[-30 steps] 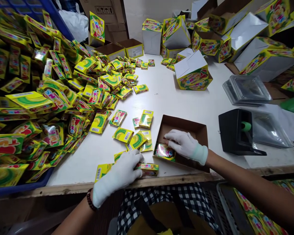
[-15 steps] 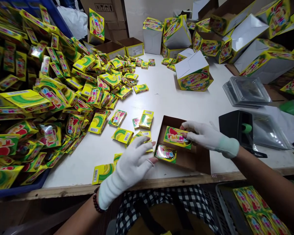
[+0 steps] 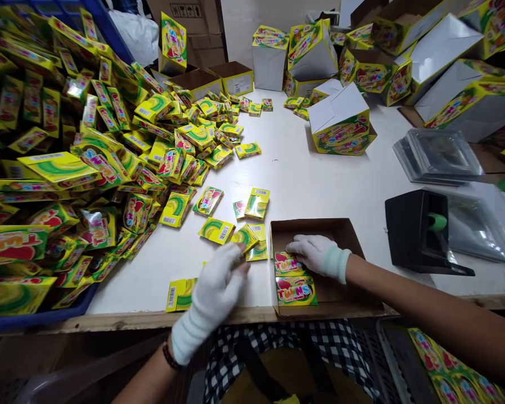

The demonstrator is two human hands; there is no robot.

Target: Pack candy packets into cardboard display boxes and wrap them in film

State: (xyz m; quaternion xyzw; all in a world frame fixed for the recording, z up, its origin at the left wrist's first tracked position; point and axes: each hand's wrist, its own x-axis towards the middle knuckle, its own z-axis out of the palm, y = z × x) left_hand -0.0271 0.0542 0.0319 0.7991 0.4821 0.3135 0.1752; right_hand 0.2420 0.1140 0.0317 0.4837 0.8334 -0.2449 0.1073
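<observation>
An open brown carton (image 3: 336,227) lies by the table's front edge. In its left part are two small TWINS boxes, one (image 3: 295,291) flat at the near corner and another (image 3: 283,264) directly behind it. My right hand (image 3: 317,255), in a white glove with bare fingertips, has its fingers closed on the right end of that rear box, hiding part of it. Left of the carton, my left hand (image 3: 223,278), gloved alike and slightly blurred, reaches to a yellow box (image 3: 244,238). Its fingertips touch the near edge, with thumb and fingers apart. Several more boxes (image 3: 216,230) lie around it.
A big heap of small boxes (image 3: 105,163) spills from a blue crate (image 3: 78,306) on the left. Yellow display cartons (image 3: 340,123) stand at the back and right. A black tape dispenser (image 3: 410,230) and clear plastic packs (image 3: 440,154) lie to the right.
My right hand has lowered its box into place behind the first one. The carton has turned straighter and sits nearer the front edge. My left hand has drawn away from the carton to the loose boxes.
</observation>
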